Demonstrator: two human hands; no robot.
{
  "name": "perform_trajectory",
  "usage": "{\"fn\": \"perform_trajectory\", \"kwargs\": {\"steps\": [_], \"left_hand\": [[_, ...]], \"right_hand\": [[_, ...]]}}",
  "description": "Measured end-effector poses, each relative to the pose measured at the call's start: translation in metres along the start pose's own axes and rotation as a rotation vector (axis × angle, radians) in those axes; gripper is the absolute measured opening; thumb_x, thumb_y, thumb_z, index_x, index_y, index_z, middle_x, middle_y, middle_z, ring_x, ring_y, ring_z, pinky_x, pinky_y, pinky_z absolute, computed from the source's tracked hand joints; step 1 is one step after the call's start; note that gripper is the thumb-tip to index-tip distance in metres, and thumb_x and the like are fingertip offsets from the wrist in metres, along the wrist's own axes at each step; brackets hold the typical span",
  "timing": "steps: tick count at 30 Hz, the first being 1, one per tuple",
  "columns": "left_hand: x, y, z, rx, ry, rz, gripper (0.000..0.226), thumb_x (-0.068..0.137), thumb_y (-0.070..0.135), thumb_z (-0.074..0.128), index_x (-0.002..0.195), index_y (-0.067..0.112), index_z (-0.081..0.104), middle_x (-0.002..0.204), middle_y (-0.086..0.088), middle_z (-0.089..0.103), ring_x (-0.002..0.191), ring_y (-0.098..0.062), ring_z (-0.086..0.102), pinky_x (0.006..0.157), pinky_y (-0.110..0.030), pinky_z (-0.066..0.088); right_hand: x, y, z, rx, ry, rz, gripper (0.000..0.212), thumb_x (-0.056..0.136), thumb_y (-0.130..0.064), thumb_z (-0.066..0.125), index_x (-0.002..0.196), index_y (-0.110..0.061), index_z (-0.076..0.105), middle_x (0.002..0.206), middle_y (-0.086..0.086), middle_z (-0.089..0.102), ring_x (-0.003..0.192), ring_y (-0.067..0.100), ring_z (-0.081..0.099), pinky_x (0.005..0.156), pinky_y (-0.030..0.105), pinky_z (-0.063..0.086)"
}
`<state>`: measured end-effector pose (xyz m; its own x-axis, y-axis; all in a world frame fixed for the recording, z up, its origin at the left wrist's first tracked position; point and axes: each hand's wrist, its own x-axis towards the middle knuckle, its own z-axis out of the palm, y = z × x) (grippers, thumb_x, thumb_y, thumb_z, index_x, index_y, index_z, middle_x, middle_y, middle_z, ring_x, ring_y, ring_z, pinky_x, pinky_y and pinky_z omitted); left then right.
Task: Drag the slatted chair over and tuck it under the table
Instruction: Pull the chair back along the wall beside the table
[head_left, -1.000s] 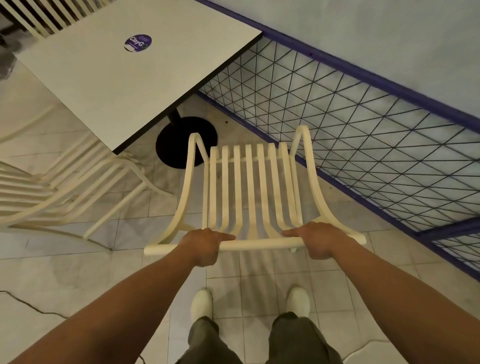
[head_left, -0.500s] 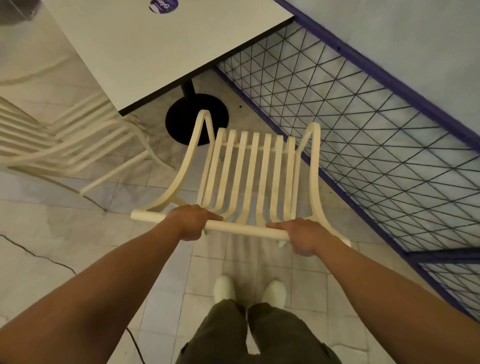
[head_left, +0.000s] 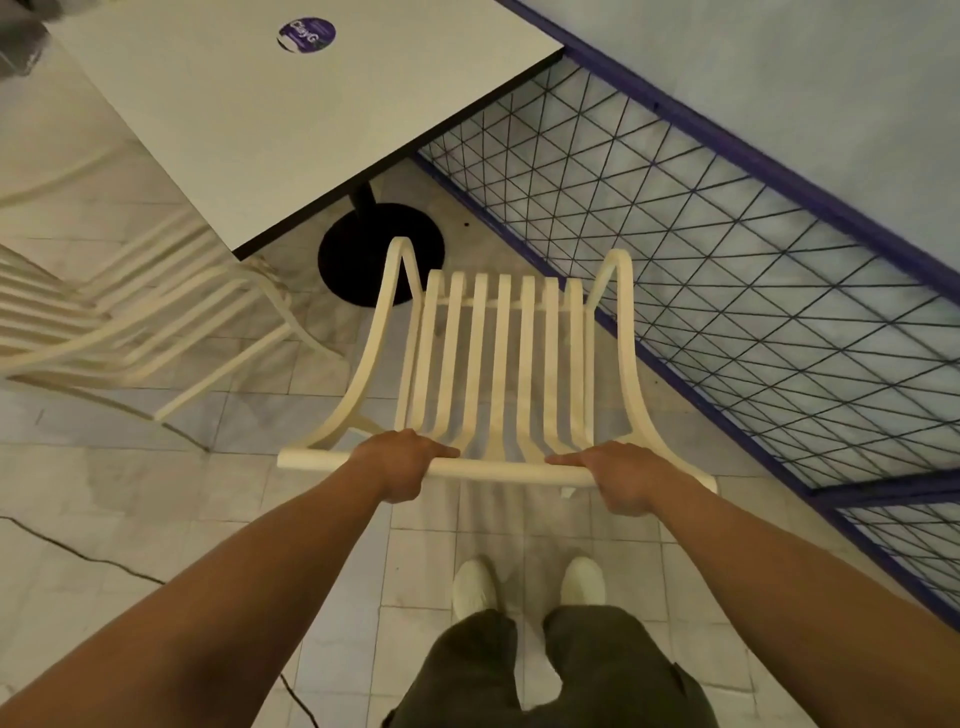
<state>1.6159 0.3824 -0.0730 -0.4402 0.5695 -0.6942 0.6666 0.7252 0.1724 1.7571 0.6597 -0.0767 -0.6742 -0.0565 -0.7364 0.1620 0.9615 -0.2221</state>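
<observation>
The person wears dark olive-grey trousers (head_left: 613, 675) at six o'clock and white shoes (head_left: 475, 587) just above them — rounded toes, plain uppers — while both forearms (head_left: 234, 597), at seven and five o'clock, are bare.

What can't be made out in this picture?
Head view:
Legs of the slatted chair: mostly hidden beneath its seat slats and rail.
Print on the purple sticker, on the table: too small, blurred.
The second chair: cut off by left edge.
Fingertips of left hand and right hand: hidden behind the rail.
</observation>
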Motion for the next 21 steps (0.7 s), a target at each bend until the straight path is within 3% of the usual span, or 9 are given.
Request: {"fn": "perform_trajectory", "kwargs": {"steps": [9, 21], "left_hand": [[0.000, 0.003, 0.003, -0.045, 0.018, -0.013, 0.067, 0.094, 0.012, 0.065, 0.145, 0.049, 0.043, 0.126, 0.000, 0.061, 0.108, -0.020, 0.060, 0.094, -0.035, 0.047], [0.008, 0.049, 0.011, -0.092, 0.007, -0.076, 0.074, 0.093, 0.011, 0.063, 0.149, 0.050, 0.035, 0.122, -0.002, 0.059, 0.107, -0.022, 0.060, 0.094, -0.036, 0.048]], "right_hand": [[0.001, 0.004, 0.003, 0.050, 0.012, -0.017, 0.087, 0.091, -0.001, 0.058, 0.147, -0.058, 0.023, 0.118, 0.001, 0.060, 0.093, 0.018, 0.063, 0.085, 0.035, 0.057], [-0.005, 0.051, -0.010, -0.063, -0.020, -0.076, 0.091, 0.090, -0.001, 0.059, 0.147, -0.059, 0.020, 0.119, 0.001, 0.057, 0.096, 0.019, 0.062, 0.087, 0.037, 0.056]]}}
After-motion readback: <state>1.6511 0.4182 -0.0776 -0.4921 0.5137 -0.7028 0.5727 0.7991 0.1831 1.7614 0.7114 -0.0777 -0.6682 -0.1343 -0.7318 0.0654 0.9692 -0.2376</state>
